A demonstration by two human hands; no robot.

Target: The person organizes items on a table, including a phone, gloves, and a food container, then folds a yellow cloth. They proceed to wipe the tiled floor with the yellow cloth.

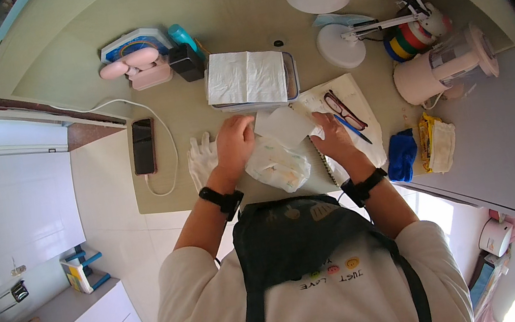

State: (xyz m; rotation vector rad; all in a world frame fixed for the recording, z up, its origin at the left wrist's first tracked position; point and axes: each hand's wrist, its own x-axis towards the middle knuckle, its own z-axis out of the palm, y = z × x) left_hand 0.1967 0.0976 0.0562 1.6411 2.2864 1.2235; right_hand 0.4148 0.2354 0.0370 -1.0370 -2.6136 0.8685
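My left hand (236, 143) is curled at the left edge of a sheet of white paper (284, 127); whether it grips the paper cannot be told. On the paper's right side is my right hand (332, 136), its fingers bent over the open spiral notebook (347, 90); its hold is unclear too. Between the hands, below the sheet, lies a crumpled translucent plastic bag (278, 164) with something inside. A white glove (202, 161) rests beside my left wrist. Behind the sheet stands a lidded container (292, 76) with a folded white tissue (245, 78) on top.
Red-framed glasses (345, 110) and a blue pen (352, 129) lie on the notebook. A phone (144, 147) with a white cable is at the left. Around the desk stand a black box (186, 62), a white desk lamp (341, 46), a pink appliance (419, 76) and a blue cloth item (401, 155).
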